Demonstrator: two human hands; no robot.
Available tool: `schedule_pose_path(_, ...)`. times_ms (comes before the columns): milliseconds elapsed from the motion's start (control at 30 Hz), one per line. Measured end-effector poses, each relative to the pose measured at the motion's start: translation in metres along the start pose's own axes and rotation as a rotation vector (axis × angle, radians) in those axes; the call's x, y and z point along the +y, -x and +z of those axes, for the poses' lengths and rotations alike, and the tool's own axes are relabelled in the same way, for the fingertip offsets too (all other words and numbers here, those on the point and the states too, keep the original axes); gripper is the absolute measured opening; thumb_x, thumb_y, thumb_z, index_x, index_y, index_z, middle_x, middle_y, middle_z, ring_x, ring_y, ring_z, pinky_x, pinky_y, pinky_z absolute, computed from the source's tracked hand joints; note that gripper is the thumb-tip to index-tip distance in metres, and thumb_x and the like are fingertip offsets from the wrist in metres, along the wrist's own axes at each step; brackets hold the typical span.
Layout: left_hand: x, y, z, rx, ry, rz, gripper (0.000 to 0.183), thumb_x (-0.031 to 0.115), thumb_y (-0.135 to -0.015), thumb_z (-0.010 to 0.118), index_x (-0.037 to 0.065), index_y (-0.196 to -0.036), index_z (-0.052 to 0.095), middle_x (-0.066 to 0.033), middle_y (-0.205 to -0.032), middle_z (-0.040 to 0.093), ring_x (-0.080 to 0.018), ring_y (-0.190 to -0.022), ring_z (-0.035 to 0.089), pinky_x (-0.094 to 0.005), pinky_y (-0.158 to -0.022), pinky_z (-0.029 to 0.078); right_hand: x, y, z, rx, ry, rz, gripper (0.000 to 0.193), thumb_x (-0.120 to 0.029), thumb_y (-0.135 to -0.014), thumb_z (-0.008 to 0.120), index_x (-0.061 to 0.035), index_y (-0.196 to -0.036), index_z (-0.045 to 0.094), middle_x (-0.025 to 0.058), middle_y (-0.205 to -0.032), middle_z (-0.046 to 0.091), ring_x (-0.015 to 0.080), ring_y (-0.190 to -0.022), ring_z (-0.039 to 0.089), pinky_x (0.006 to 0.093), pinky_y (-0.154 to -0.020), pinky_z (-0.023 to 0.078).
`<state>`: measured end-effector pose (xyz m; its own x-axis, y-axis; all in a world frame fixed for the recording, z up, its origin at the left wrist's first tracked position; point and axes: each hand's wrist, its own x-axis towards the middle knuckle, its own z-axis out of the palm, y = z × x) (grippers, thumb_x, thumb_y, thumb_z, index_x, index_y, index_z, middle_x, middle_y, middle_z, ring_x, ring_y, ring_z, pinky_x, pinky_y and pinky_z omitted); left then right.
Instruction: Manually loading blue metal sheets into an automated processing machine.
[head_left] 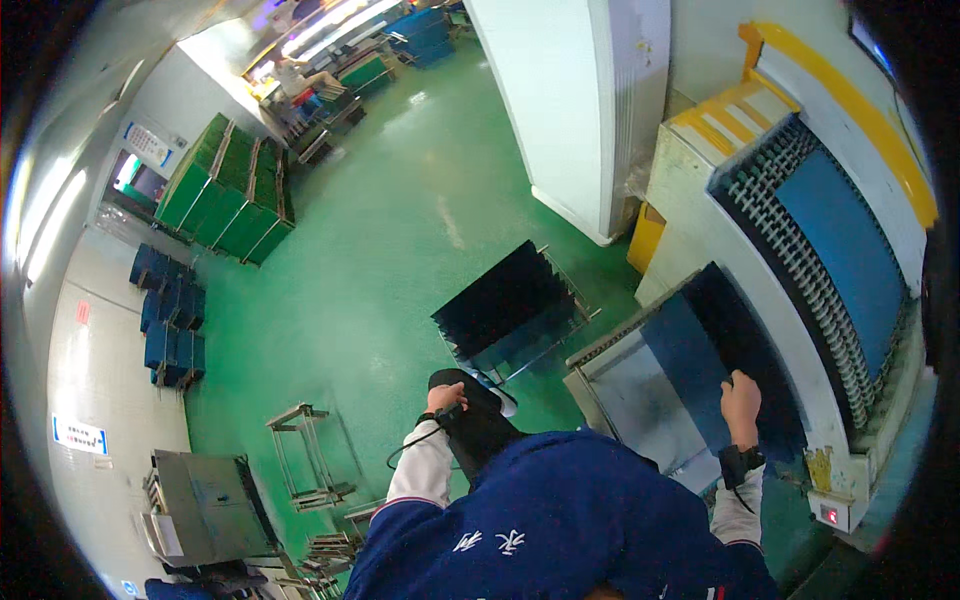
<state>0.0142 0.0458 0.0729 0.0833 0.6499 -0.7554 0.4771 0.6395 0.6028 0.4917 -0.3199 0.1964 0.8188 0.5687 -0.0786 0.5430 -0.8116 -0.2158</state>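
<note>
My right hand [741, 405] is closed at the edge of a dark, thin panel [745, 330] beside the conveyor machine; its fingertips are partly hidden. Under and beside this panel lies a blue sheet [685, 345] on a pale, shiny tray table [640, 390]. My left hand [447, 396] hangs in front of my dark trouser leg, fingers curled; whatever they might hold cannot be made out. Just ahead of it, a metal rack [570, 320] on the floor carries a row of dark panels [505, 305] standing close together.
At right, the conveyor machine [780, 200] carries a blue panel [840, 230] on its rollers. A white pillar [560, 110] stands ahead. Green bins [225, 195], blue crates [172, 320], a bare metal frame [305, 455] and a grey cabinet [210, 505] stand to the left.
</note>
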Motion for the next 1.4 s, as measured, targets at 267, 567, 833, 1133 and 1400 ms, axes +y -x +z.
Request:
schedule_pose_path(267,-0.005,-0.007,-0.007,0.006,0.098,-0.005,0.025,0.017,-0.081,0.062,-0.007,-0.079,0.058,-0.0181,-0.068,0.060,-0.0261,-0.051,0.059,-0.0358,-0.045,0.049,0.037,-0.027,0.023,0.099,-0.042,-0.064,0.034,-0.017,-0.072,0.065,0.0005,-0.100,0.060,0.0200,-0.089,0.062,0.0361,-0.088,0.058,0.0421,-0.077,0.045)
schedule_pose_path(567,-0.008,0.007,-0.011,0.027,0.198,-0.020,0.025,0.018,-0.081,0.063,-0.006,-0.079,0.056,-0.0173,-0.068,0.059,-0.0256,-0.052,0.058,-0.0353,-0.043,0.047,0.015,-0.024,0.004,0.000,-0.026,0.062,0.039,-0.018,-0.073,0.064,0.0007,-0.107,0.058,0.0205,-0.099,0.061,0.0353,-0.095,0.057,0.0416,-0.082,0.044)
schedule_pose_path(833,-0.015,0.040,-0.012,0.048,0.236,0.009,0.021,0.014,-0.080,0.061,-0.006,-0.079,0.056,-0.0162,-0.066,0.059,-0.0257,-0.050,0.058,-0.0366,-0.045,0.049,0.021,-0.021,0.010,0.018,-0.025,0.025,0.038,-0.017,-0.074,0.064,0.0013,-0.107,0.057,0.0212,-0.101,0.060,0.0359,-0.095,0.057,0.0418,-0.081,0.044)
schedule_pose_path(1133,-0.028,0.077,-0.034,-0.021,0.131,0.158,0.039,0.032,-0.085,0.056,-0.002,-0.066,0.057,-0.0140,-0.061,0.061,-0.0235,-0.053,0.060,-0.0352,-0.050,0.048,0.028,-0.021,0.014,-0.005,-0.030,-0.075,0.036,-0.027,-0.080,0.059,0.0022,-0.100,0.058,0.0227,-0.095,0.060,0.0390,-0.089,0.056,0.0438,-0.075,0.044)
schedule_pose_path(1400,-0.025,0.083,-0.019,0.046,0.212,0.003,0.030,0.023,-0.082,0.061,-0.005,-0.087,0.053,-0.0170,-0.070,0.060,-0.0241,-0.052,0.058,-0.0309,-0.045,0.045,0.028,-0.014,0.019,0.002,-0.018,-0.139,0.036,-0.028,-0.081,0.057,0.0015,-0.101,0.059,0.0237,-0.091,0.061,0.0390,-0.088,0.057,0.0438,-0.075,0.045)
